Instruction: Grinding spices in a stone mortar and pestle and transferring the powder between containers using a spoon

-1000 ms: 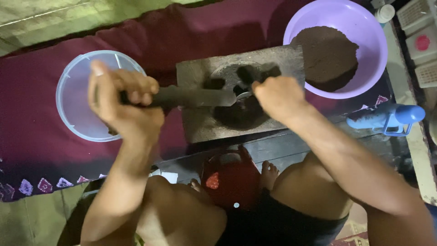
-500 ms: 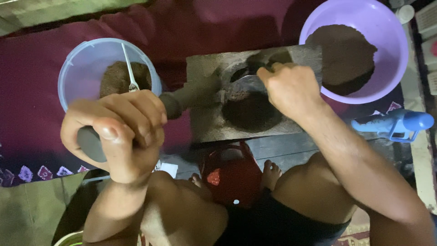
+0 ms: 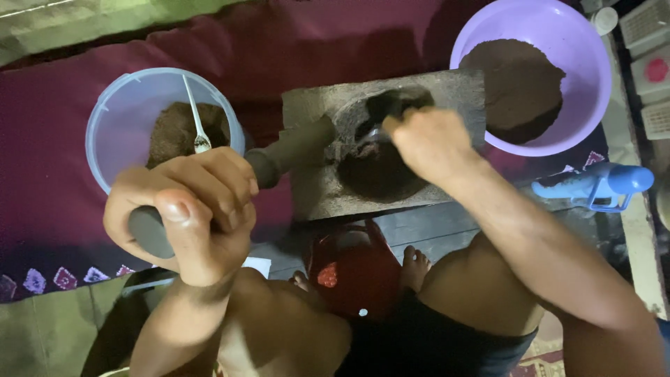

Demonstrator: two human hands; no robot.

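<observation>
The left hand (image 3: 185, 209) is wrapped tight around a long grey stone pestle (image 3: 279, 157). Its far end rests in the hollow of the grey stone slab (image 3: 321, 195). The right hand (image 3: 419, 143) is curled shut over the dark brown powder (image 3: 373, 174) in that hollow.

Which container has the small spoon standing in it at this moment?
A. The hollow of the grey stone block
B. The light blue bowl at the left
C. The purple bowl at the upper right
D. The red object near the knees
B: the spoon leans inside the light blue bowl, with its tip in the brown powder, just above the left hand.
</observation>
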